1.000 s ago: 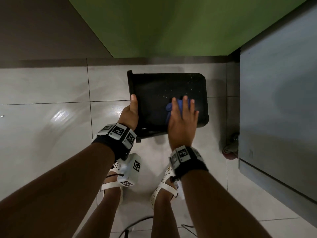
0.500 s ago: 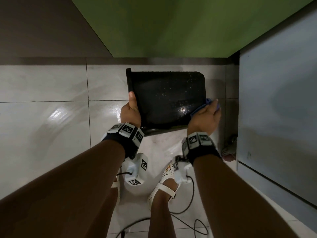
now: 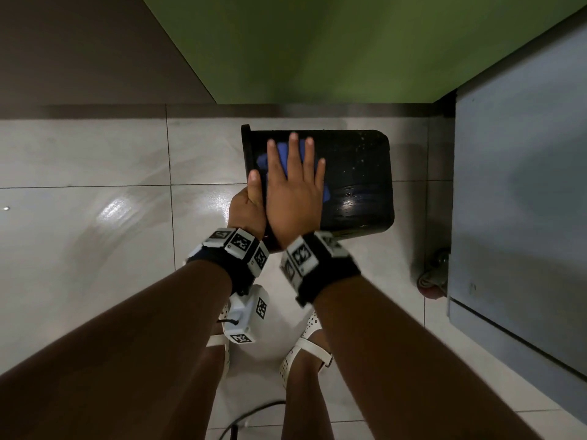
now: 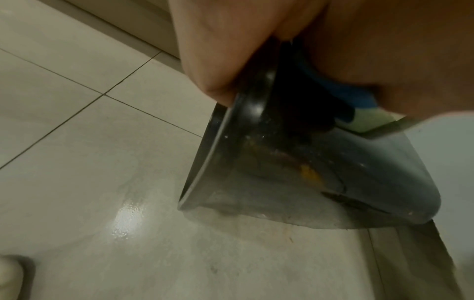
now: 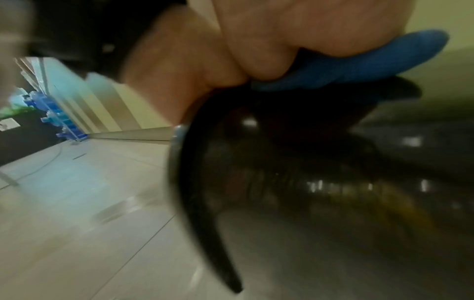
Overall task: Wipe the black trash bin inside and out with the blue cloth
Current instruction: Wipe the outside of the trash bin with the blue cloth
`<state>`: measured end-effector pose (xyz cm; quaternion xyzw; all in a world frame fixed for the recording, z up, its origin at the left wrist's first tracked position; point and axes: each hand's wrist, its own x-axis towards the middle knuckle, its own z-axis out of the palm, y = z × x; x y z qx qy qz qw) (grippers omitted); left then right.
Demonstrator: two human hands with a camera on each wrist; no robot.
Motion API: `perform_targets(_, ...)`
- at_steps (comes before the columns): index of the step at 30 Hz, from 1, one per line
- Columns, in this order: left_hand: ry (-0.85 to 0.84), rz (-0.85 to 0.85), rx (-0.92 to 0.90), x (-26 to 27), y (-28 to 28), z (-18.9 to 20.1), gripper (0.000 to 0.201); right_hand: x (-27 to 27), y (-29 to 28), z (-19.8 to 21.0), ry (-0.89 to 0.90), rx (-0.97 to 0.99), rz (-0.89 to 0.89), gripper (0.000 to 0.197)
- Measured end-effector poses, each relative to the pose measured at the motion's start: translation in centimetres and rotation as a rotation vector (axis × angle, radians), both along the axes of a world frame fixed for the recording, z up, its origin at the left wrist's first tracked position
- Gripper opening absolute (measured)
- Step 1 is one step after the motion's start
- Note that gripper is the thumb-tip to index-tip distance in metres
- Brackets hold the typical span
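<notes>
The black trash bin [image 3: 355,179] lies tipped on its side above the tiled floor, its open rim [image 3: 247,147] to the left and its wet upper side facing me. My left hand [image 3: 251,201] grips the rim, thumb on top. My right hand [image 3: 295,188] lies flat with straight, spread fingers, pressing the blue cloth [image 3: 281,157] on the bin's upper side near the rim. The left wrist view shows the bin [image 4: 320,172] from below, with the cloth [image 4: 346,95] under the palm. In the blurred right wrist view the cloth [image 5: 359,67] sits on the bin [image 5: 307,182].
A grey cabinet [image 3: 521,198] stands close on the right, with a caster wheel [image 3: 433,277] at its foot. A green wall [image 3: 317,49] rises behind the bin. My feet in white sandals [image 3: 305,350] are below the bin, and a cable [image 3: 251,417] lies on the wet floor [image 3: 95,217].
My right hand has swept with the cloth from the bin's right edge to its left end beside the rim, and its fingers have flattened out. The left hand keeps its grip.
</notes>
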<state>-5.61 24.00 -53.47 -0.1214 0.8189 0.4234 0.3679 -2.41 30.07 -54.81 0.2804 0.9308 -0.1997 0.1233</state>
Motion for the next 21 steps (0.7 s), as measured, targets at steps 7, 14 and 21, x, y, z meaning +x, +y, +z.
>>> perform_targets(7,0.028,-0.091,-0.057,-0.8,0.2,-0.2,0.058,-2.8,2.7,-0.4,0.056,-0.005,-0.017,0.049)
perform_targets(14,0.031,-0.081,-0.02,-0.5,0.0,0.0,0.055,4.6,-1.0,-1.3,0.216,0.001,0.009,0.042)
perform_targets(21,-0.005,-0.086,-0.021,-0.7,-0.1,0.0,0.055,5.9,4.6,-1.8,0.116,0.086,-0.05,0.048)
